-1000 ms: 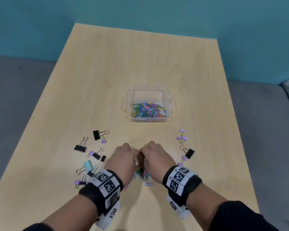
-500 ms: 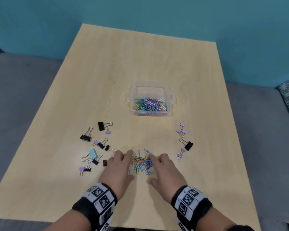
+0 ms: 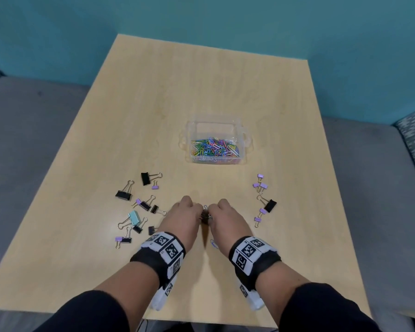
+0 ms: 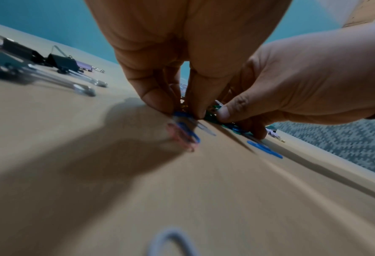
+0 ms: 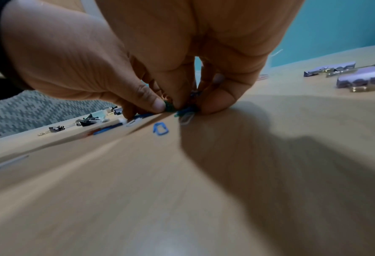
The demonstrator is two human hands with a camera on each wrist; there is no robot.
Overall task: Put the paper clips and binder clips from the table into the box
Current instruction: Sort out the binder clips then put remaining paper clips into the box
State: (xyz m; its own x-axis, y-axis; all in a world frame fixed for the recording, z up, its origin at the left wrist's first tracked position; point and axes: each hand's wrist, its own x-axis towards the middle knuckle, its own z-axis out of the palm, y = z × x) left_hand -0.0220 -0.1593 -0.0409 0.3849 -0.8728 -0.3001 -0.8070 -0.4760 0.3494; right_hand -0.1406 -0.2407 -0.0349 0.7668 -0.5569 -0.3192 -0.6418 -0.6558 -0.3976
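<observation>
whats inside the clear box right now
The clear box holds a pile of coloured paper clips. No binder clip shows on top; anything buried under the pile is covered.

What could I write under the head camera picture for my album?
Both hands, left hand and right hand, pinch paper clips together; binder clips wait beside the box.

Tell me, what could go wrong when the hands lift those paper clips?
Some could slip out: both hands only pinch the paper clip pile with fingertips, and loose clips like the blue one already lie outside. On the way to the box, dropped clips might scatter among the binder clips.
</observation>
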